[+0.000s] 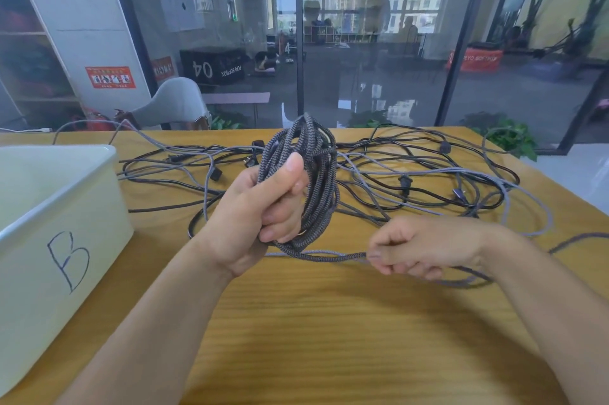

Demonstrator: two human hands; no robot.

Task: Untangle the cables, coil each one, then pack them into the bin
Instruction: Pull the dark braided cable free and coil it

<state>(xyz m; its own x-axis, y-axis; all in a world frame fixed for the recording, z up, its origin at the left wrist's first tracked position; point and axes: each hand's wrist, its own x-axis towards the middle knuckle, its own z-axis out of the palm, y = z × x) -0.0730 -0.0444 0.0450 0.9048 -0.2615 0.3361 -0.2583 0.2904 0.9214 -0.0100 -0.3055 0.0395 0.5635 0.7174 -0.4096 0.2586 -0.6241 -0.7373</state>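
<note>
A person's left hand grips a coil of braided cable, held upright above a wooden table. The right hand, just beside it, pinches the cable's loose end. More tangled cables lie beyond both hands. A white bin sits left of the left hand.
</note>
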